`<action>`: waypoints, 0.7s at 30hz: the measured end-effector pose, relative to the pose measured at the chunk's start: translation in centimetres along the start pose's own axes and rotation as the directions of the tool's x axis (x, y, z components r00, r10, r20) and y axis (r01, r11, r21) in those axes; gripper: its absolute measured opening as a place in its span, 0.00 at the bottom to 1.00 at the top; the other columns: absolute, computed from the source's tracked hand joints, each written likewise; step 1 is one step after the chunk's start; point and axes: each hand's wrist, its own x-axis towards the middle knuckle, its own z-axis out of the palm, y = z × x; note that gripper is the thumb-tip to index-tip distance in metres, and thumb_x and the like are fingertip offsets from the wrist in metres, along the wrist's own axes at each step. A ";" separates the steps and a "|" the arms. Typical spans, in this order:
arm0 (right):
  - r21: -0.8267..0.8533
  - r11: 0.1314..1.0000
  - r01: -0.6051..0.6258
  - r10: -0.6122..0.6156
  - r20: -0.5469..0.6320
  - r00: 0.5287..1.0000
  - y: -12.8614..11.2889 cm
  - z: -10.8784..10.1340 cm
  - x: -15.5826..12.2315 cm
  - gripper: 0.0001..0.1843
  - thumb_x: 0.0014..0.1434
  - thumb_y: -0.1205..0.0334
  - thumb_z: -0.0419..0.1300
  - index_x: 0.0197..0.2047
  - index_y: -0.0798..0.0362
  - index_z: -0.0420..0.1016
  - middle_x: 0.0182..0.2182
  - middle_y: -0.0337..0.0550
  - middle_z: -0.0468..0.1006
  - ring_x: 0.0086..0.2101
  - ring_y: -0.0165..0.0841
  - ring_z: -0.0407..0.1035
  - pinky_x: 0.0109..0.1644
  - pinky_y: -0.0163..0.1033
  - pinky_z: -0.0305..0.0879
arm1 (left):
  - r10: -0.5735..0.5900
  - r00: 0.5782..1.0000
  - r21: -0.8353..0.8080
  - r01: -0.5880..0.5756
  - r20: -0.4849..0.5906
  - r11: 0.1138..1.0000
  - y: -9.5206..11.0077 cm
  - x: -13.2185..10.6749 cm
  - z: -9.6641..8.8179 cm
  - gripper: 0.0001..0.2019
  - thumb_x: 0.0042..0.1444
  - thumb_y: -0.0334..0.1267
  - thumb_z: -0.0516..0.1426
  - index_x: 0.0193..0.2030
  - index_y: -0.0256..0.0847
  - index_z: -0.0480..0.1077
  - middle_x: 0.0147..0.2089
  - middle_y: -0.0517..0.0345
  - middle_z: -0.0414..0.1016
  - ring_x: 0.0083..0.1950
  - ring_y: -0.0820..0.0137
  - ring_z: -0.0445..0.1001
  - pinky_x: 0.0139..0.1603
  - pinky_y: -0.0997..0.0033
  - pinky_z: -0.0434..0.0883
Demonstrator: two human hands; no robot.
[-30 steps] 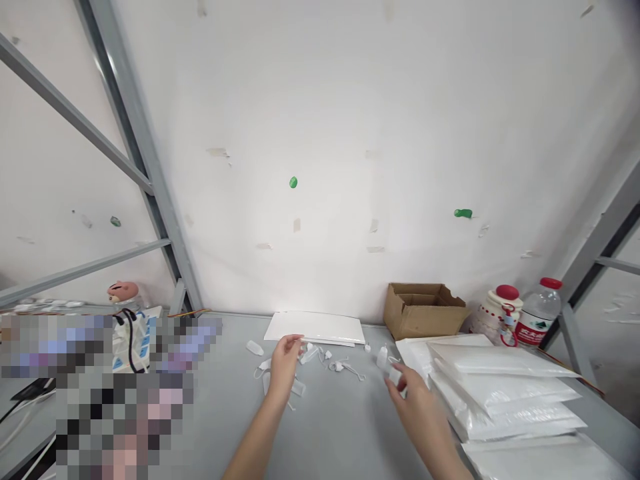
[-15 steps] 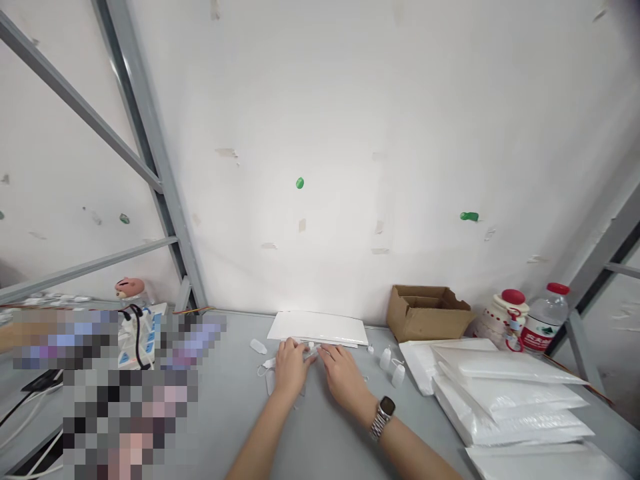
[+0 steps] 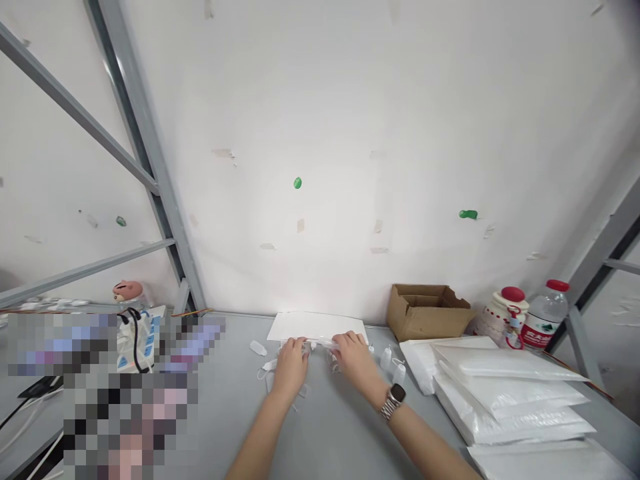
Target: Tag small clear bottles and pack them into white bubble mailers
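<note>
Between my two hands a thin, clear-white plastic piece stretches over the near edge of a white sheet. My left hand has its fingers curled at the piece's left end. At its right end my right hand, with a watch on the wrist, pinches it. Whether it is a bag or a strip I cannot tell. Beside my left hand lie a small white tag-like piece and a white piece with a loop. Right of my right hand stand small white bottles with thin straps.
White padded mailers are stacked at the right. Behind them are an open cardboard box, a white jar with a red lid and a red-capped water bottle. A power strip with cables lies at the left.
My right hand has moved right and slightly up, away from my left hand, and the plastic piece now spans a wider gap. My left hand has hardly moved.
</note>
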 end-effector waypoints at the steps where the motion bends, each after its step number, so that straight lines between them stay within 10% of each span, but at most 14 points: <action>1: 0.052 0.998 -0.038 0.040 -0.037 0.998 0.5 -0.4 -0.7 0.11 0.61 0.65 0.48 0.44 0.56 0.68 0.38 0.49 0.74 0.39 0.39 0.65 0.43 0.43 0.59 | 0.043 0.999 0.001 -0.043 0.017 0.999 0.3 -0.1 0.3 0.18 0.53 0.28 0.48 0.50 0.38 0.66 0.46 0.49 0.69 0.49 0.65 0.66 0.50 0.69 0.60; 9: 0.642 0.720 -0.264 0.421 -0.101 0.901 3.0 -1.4 -5.6 0.21 0.56 0.47 0.52 0.42 0.55 0.69 0.29 0.43 0.74 0.28 0.34 0.67 0.34 0.38 0.64 | 0.364 0.917 0.022 -0.373 0.164 0.928 2.1 -0.7 2.1 0.28 0.51 0.19 0.41 0.57 0.44 0.60 0.59 0.54 0.63 0.60 0.65 0.56 0.56 0.62 0.55; 21: 0.820 0.493 -0.291 0.482 0.021 0.876 2.2 -0.1 -6.3 0.23 0.51 0.43 0.56 0.39 0.54 0.69 0.27 0.42 0.74 0.25 0.33 0.67 0.33 0.39 0.66 | 0.225 0.973 0.091 -0.230 0.053 0.969 1.9 -0.3 1.5 0.15 0.54 0.27 0.46 0.36 0.41 0.72 0.38 0.51 0.72 0.44 0.63 0.67 0.45 0.64 0.61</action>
